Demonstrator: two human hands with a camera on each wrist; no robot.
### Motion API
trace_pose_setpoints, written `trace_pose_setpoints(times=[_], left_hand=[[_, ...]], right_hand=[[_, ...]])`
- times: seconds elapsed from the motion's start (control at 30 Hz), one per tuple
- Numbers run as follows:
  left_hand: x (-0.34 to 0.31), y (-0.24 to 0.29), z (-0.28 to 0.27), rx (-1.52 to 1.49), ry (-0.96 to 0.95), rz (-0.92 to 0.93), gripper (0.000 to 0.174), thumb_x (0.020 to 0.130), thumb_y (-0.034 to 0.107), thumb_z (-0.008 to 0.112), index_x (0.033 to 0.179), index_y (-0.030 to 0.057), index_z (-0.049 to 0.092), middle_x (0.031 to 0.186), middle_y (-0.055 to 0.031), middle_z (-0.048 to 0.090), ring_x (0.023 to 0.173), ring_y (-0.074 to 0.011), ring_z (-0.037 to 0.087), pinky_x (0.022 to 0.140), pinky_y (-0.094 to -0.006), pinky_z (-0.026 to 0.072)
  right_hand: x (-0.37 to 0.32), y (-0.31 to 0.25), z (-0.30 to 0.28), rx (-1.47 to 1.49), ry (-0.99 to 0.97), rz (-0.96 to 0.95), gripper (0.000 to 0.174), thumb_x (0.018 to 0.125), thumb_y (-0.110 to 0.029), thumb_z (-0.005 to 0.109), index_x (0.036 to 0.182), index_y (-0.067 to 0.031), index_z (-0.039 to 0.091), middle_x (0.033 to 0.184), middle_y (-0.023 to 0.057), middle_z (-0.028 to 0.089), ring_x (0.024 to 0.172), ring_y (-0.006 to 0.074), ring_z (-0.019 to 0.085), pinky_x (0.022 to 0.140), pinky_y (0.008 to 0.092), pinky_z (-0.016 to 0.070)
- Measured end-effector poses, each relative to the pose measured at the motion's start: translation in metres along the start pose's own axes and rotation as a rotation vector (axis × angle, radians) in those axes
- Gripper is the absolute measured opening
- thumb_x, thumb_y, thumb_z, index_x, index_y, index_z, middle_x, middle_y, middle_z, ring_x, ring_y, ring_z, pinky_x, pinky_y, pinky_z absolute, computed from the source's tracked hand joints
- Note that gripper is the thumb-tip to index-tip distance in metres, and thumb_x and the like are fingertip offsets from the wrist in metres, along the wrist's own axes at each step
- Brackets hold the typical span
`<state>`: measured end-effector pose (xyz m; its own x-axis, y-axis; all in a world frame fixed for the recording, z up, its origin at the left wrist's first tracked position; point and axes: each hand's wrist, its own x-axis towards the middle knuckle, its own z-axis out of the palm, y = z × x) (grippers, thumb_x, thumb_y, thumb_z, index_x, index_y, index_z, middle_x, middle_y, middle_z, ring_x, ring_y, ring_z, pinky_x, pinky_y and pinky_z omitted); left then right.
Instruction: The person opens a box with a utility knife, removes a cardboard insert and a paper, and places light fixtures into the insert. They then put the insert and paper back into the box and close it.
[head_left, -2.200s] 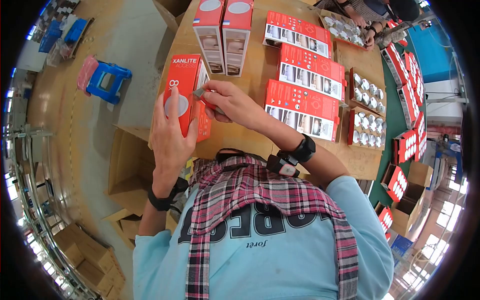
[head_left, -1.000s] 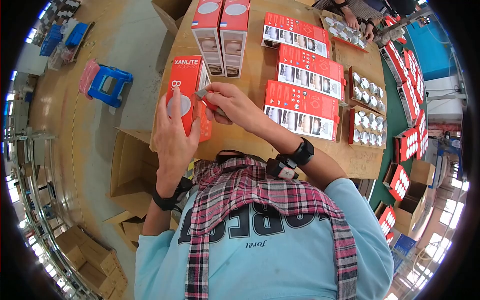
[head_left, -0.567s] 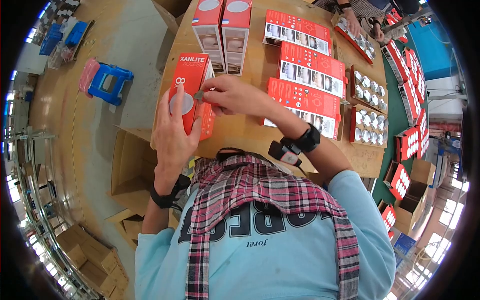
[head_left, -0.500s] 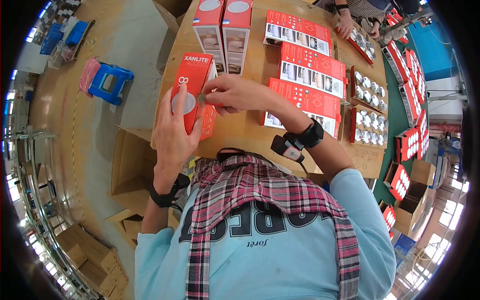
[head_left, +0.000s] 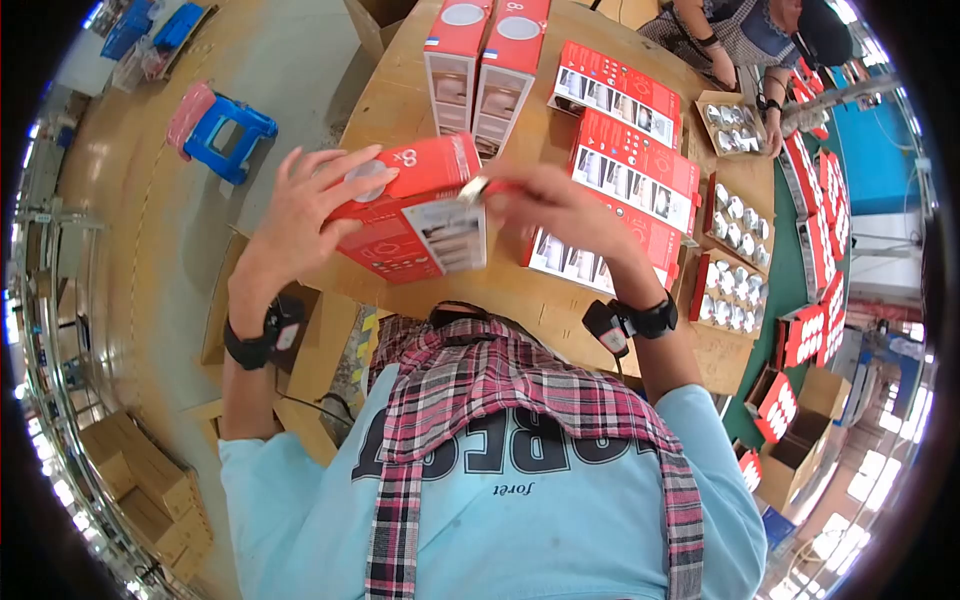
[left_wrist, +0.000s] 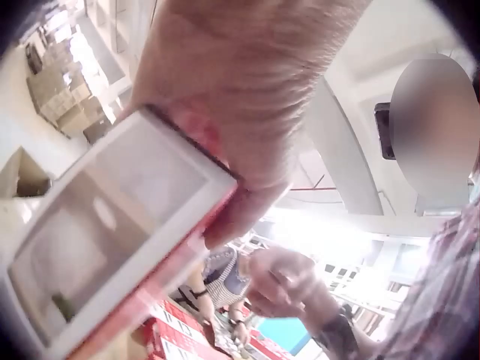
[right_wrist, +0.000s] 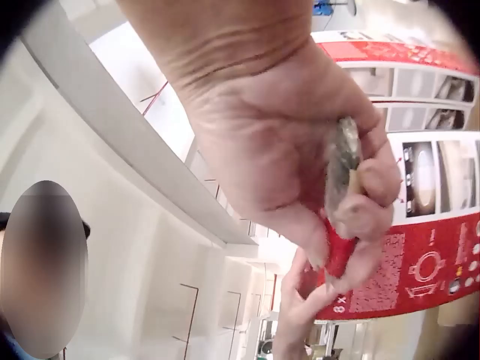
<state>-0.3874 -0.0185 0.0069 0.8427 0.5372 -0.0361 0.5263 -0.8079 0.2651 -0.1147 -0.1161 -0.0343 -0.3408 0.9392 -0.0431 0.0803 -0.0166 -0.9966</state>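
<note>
I have the left hand (head_left: pixel 300 215) gripping the red box (head_left: pixel 428 166), its fingers spread over the top face and its thumb against the side nearest the body. The long side of that top face runs across from those fingers towards the right hand (head_left: pixel 572 212), which pinches a small red-handled tool (head_left: pixel 473 189). The tool's tip lies at the box's far-right end, so the right hand is nearer there; I can't tell whether they touch. 2 upright boxes (head_left: pixel 515 50) stand just beyond.

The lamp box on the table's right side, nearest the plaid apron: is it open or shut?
Open: the lamp box shows its rows of lamps from above, uncovered.
</note>
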Motion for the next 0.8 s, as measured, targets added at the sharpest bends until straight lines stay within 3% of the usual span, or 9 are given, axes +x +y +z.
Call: trace_pose_setpoints(times=[0.03,0.13,0.3,0.4,0.43,0.5,0.6,0.77,0.8], left_hand=[[0.002,-0.003,0.002,-0.065,-0.021,0.054,0.052,0.073,0.003,0.059,0.122,0.0196,0.056,0.136,-0.0024,0.044,0.125,-0.0257,0.039,0.109,-0.0442,0.0195],[0.008,-0.005,0.009,-0.189,-0.057,0.189,0.046,0.075,0.001,0.056,0.117,0.0202,0.06,0.134,-0.0015,0.047,0.127,-0.0251,0.037,0.109,-0.0448,0.0189],[0.005,0.014,0.02,-0.072,0.066,0.223,0.046,0.076,0.004,0.059,0.12,0.0156,0.057,0.133,-0.0064,0.047,0.128,-0.0291,0.035,0.109,-0.0401,0.0211],[-0.006,0.019,0.043,-0.352,0.459,-0.083,0.054,0.078,0.011,0.063,0.13,0.0116,0.046,0.129,-0.0104,0.049,0.12,-0.0281,0.044,0.104,-0.0392,0.0291],[-0.011,0.017,0.057,-0.53,0.457,-0.173,0.056,0.079,0.013,0.065,0.131,0.0087,0.043,0.129,-0.0117,0.048,0.119,-0.0266,0.044,0.104,-0.0382,0.0301],[-0.019,0.013,0.085,-0.892,0.435,-0.349,0.062,0.08,0.018,0.068,0.133,0.0027,0.038,0.128,-0.0143,0.048,0.118,-0.0235,0.046,0.102,-0.0362,0.0322],[-0.009,0.015,0.102,-1.155,0.496,-0.33,0.06,0.083,0.02,0.066,0.132,-0.0003,0.037,0.128,-0.0121,0.047,0.118,-0.0186,0.045,0.101,-0.0327,0.0333],[0.046,0.007,0.094,-1.172,0.456,-0.145,0.064,0.084,0.017,0.063,0.136,-0.0009,0.03,0.133,-0.0128,0.042,0.126,-0.0196,0.036,0.105,-0.0333,0.0267],[0.055,0.01,0.09,-1.18,0.429,-0.102,0.066,0.084,0.017,0.063,0.138,-0.0004,0.027,0.135,-0.0134,0.039,0.129,-0.0205,0.033,0.107,-0.0338,0.0243]], right_hand=[[-0.002,0.001,-0.002,0.049,0.184,-0.086,0.032,0.088,-0.018,0.057,0.115,-0.0031,0.053,0.082,0.0028,0.061,0.07,0.0054,0.052,0.06,0.023,0.0439],[0.004,-0.004,-0.015,-0.059,0.337,-0.062,0.034,0.086,-0.017,0.062,0.115,-0.0038,0.053,0.092,0.0022,0.061,0.076,0.0047,0.053,0.068,0.0217,0.0445],[0.013,0.018,0.009,-0.285,0.266,0.042,0.051,0.08,-0.035,0.067,0.114,0.0002,0.053,0.093,0.0114,0.062,0.086,0.0175,0.06,0.075,0.0297,0.0472],[0.013,0.03,0.015,-0.252,0.245,0.108,0.058,0.076,-0.043,0.068,0.11,0.0027,0.055,0.095,0.0166,0.062,0.088,0.0242,0.061,0.077,0.0345,0.0478],[0.012,0.031,0.014,-0.19,0.249,0.136,0.06,0.076,-0.045,0.068,0.109,0.0035,0.055,0.096,0.0183,0.062,0.089,0.0261,0.061,0.078,0.0358,0.0478],[0.01,0.033,0.016,-0.175,0.257,0.11,0.054,0.077,-0.041,0.068,0.105,0.0036,0.057,0.095,0.0172,0.062,0.086,0.0229,0.061,0.076,0.0336,0.0473],[0.005,0.032,0.023,-0.143,0.35,0.025,0.048,0.078,-0.035,0.068,0.103,0.0034,0.056,0.089,0.0151,0.063,0.081,0.018,0.059,0.074,0.0306,0.0469],[-0.009,0.021,0.024,-0.066,0.622,-0.015,0.04,0.079,-0.027,0.069,0.102,0.0025,0.055,0.081,0.0112,0.062,0.078,0.0112,0.057,0.07,0.0265,0.0463],[-0.009,0.018,0.021,-0.018,0.645,0.058,0.042,0.08,-0.029,0.069,0.104,0.0027,0.054,0.084,0.0135,0.063,0.078,0.0145,0.059,0.069,0.0297,0.0474]])
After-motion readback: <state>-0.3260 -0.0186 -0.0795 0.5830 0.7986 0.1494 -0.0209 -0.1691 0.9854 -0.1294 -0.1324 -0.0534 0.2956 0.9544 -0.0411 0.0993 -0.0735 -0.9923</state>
